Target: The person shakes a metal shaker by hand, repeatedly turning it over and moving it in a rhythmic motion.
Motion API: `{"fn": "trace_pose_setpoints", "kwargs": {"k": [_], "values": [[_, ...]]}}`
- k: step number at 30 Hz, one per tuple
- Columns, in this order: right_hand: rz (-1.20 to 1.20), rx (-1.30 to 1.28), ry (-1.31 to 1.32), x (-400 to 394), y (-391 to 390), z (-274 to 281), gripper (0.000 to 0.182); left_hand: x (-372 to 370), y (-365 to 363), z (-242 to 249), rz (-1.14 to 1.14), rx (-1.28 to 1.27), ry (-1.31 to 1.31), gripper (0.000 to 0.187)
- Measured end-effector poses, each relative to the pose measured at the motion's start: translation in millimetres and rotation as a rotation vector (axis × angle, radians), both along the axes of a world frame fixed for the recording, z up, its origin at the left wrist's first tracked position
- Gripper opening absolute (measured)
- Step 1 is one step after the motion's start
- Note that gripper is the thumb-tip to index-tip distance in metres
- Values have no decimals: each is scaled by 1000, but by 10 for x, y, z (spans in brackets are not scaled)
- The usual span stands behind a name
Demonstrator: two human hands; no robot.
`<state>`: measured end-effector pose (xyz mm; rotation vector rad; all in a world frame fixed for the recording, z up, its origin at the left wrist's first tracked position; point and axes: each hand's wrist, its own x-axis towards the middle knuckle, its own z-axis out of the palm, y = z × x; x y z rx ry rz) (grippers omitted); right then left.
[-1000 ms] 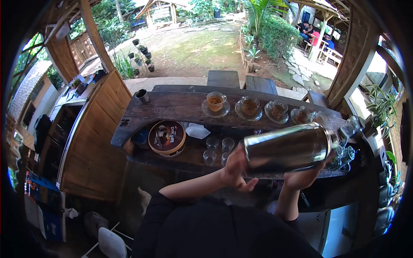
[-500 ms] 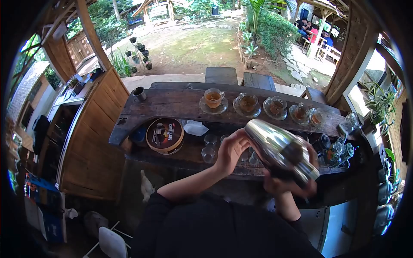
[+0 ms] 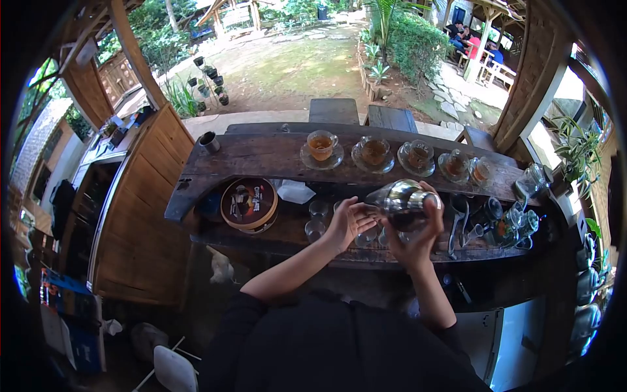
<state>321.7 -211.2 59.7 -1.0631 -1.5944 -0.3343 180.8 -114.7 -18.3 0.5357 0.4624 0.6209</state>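
Note:
A shiny steel cocktail shaker (image 3: 406,204) is tilted on its side over the counter, its cap end to the right. My right hand (image 3: 421,228) is wrapped round it near the cap. My left hand (image 3: 353,221) has its fingers apart and its palm turned towards the shaker, fingertips right at the wide left end. Beyond the hands, glass cups of amber drink on saucers stand in a row on the upper shelf, the leftmost being a glass cup (image 3: 321,145). Clear glasses (image 3: 315,230) sit on the lower shelf, partly hidden by my left hand.
A round chocolate tin (image 3: 249,204) and white paper (image 3: 296,191) lie on the lower shelf. A steel cup (image 3: 209,142) stands far left. Glass jars (image 3: 516,225) crowd the right end near a metal ladle-like utensil (image 3: 457,225). A white chair (image 3: 175,368) is at lower left.
The shaker has moved up and left from its blurred, slanted position, now with its cap towards the right. My left hand has opened off its end; my right hand has risen with it.

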Motion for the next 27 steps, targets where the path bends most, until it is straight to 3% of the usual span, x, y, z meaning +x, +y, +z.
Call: {"fn": "trace_pose_setpoints", "kwargs": {"k": [2,3,6,7,8,10,12,14,15,16,18,19,20,22,23,24,26,27], "values": [[-23,283,-41,-9,-111,240,87,54,-128,304,85,253,-112,56],[-157,-36,61,-79,-461,427,91,21,-166,503,109,498,-171,57],[-3,9,106,-81,-680,452,100,-117,-497,1020,219,695,-210,57],[69,30,126,-87,-719,499,105,-81,-440,959,234,586,-200,57],[-19,-193,157,-154,-690,534,103,-54,-297,783,231,584,-198,57],[-66,264,-176,-48,-67,100,93,-3,60,257,49,263,-89,61],[16,138,-24,57,15,87,85,24,94,162,-25,226,-72,63],[13,426,32,66,-36,303,86,39,-110,567,81,415,-146,62],[16,423,34,70,-115,387,86,9,-215,796,148,574,-211,60],[-176,656,6,89,-230,446,76,-54,-348,1038,151,574,-209,60],[-574,1120,-56,114,-434,495,62,-165,-578,1410,264,1088,-385,57],[-574,1122,-57,85,-507,487,62,-158,-610,1455,321,1101,-414,54],[-387,740,20,28,-584,469,69,-132,-536,1370,319,1102,-417,54],[-15,-31,160,-93,-695,437,88,-34,-208,997,292,747,-247,52],[-212,-250,-55,-96,-529,525,103,38,-56,861,216,416,-214,47],[-145,354,-173,10,-44,180,90,62,109,602,133,290,-172,44],[-105,208,-89,96,5,285,87,179,149,431,82,88,-142,36],[-168,254,-98,112,-121,403,86,198,-4,525,108,266,-158,44]]}}
